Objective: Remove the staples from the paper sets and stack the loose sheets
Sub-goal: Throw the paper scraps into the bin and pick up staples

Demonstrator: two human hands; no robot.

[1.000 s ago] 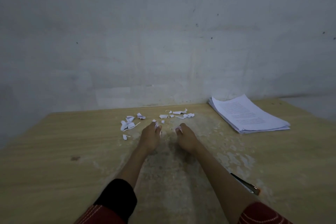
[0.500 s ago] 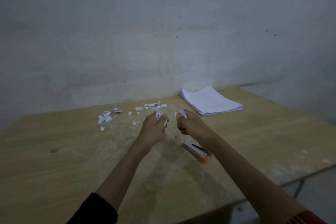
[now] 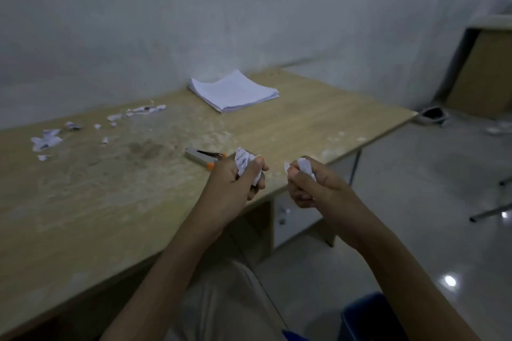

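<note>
A stack of white sheets [image 3: 234, 91] lies at the far side of the wooden table [image 3: 83, 202], against the wall. My left hand [image 3: 235, 180] is closed around crumpled white paper scraps [image 3: 243, 162] over the table's near edge. Off the table edge, over the floor, my right hand [image 3: 307, 187] grips another small wad of scraps [image 3: 304, 166]. A grey stapler with an orange tip [image 3: 203, 155] rests on the table just left of my left hand. Several torn paper bits [image 3: 45, 141] lie scattered at the far left.
More torn scraps [image 3: 138, 111] sit near the wall. The table's right corner [image 3: 412, 113] ends above a shiny grey floor. A dark object [image 3: 432, 113] lies on the floor beyond it, a wooden cabinet [image 3: 482, 72] stands far right, and metal legs [image 3: 490, 212] show at right.
Both hands lifted off the table with scraps and pulled back toward the near edge. The view swung right, so the stack and scraps shifted left and the floor came into sight.
</note>
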